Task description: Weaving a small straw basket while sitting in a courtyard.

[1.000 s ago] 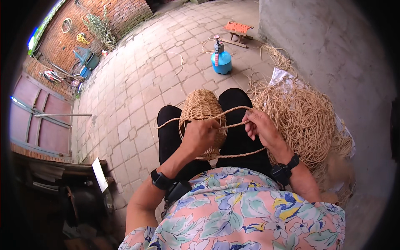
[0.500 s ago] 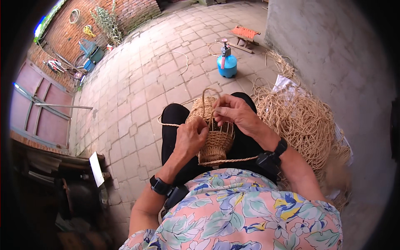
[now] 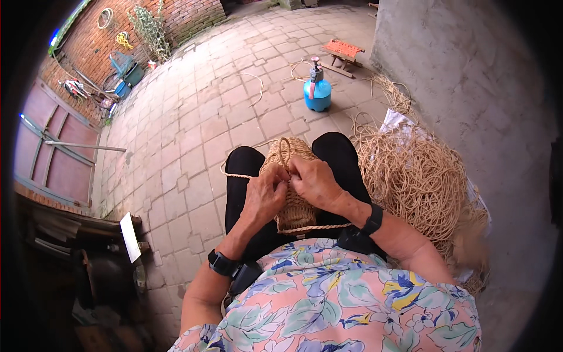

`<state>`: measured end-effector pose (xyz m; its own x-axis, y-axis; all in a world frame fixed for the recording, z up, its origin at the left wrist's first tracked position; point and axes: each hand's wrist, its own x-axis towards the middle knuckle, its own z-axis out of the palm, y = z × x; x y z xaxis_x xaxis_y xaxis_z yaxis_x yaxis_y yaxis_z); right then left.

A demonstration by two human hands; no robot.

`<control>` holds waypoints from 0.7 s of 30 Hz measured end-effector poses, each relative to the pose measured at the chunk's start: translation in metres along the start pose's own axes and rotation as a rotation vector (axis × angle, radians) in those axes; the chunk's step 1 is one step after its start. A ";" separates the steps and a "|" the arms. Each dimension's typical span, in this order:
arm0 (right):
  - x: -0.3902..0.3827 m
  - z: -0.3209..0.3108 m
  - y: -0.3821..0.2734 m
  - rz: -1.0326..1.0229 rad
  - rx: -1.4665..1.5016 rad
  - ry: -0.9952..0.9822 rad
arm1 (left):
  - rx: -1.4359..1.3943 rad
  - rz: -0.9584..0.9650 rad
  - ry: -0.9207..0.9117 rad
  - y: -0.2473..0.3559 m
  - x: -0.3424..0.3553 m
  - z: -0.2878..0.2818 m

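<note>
A woven straw-coloured basket [image 3: 297, 212] rests on my lap between my knees. A loop of rope [image 3: 284, 149] stands up from its top, just beyond my fingers. My left hand [image 3: 265, 192] is closed in a pinch on the rope at the loop's lower end. Against it, fingertips nearly touching, my right hand [image 3: 316, 183] pinches the rope too. Both hands cover the middle of the basket and the exact spot they work on. A twisted cord [image 3: 319, 227] crosses the basket's near end, and another strand [image 3: 237, 175] curves out over my left knee.
A large heap of loose rope [image 3: 410, 176] lies to my right by a grey wall [image 3: 469, 82]. Ahead on the paving stand a blue spray bottle [image 3: 317, 95] and a small stool with an orange seat [image 3: 343, 48]. A white board [image 3: 130, 237] leans at left.
My right hand has come down and in to meet my left. The rope loop has become smaller, and the basket's opening is now hidden behind my hands.
</note>
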<state>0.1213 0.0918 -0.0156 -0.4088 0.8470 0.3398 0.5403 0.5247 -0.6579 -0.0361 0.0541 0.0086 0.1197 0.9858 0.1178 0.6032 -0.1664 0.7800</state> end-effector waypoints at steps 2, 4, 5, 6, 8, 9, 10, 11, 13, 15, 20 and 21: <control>0.000 -0.004 0.000 0.053 0.193 0.070 | 0.004 -0.008 -0.008 0.000 -0.001 0.000; -0.004 -0.015 0.003 0.247 0.434 0.004 | 0.006 0.003 -0.007 0.000 -0.001 0.000; -0.007 -0.021 0.005 0.463 0.699 -0.100 | 0.013 -0.003 -0.006 0.000 -0.001 -0.001; -0.010 -0.026 0.008 0.478 0.671 -0.093 | -0.002 0.004 -0.011 0.001 -0.002 -0.001; -0.015 -0.032 0.015 0.540 0.787 -0.064 | -0.016 0.005 -0.018 0.002 -0.002 -0.001; -0.017 -0.029 0.017 0.400 0.418 0.030 | -0.012 -0.005 -0.020 0.004 -0.003 -0.001; -0.019 -0.028 0.019 0.350 0.438 0.029 | -0.008 -0.012 -0.020 0.005 -0.003 0.000; -0.022 -0.025 0.021 0.276 0.181 0.065 | -0.008 -0.007 -0.022 0.006 -0.002 0.000; -0.027 -0.028 0.029 0.104 -0.140 0.171 | 0.071 0.017 -0.026 0.009 -0.003 0.000; -0.032 -0.044 0.040 0.157 -0.238 0.149 | 0.111 0.094 0.008 0.011 -0.004 0.001; -0.032 -0.085 0.057 0.361 0.115 0.122 | 0.183 0.135 0.010 0.012 -0.003 0.002; -0.029 -0.080 0.053 0.237 0.068 0.135 | 0.194 0.131 0.004 0.012 -0.002 0.003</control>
<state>0.2204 0.1022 -0.0063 -0.1724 0.9515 0.2548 0.5569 0.3075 -0.7716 -0.0268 0.0496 0.0162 0.2045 0.9555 0.2128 0.7231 -0.2940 0.6251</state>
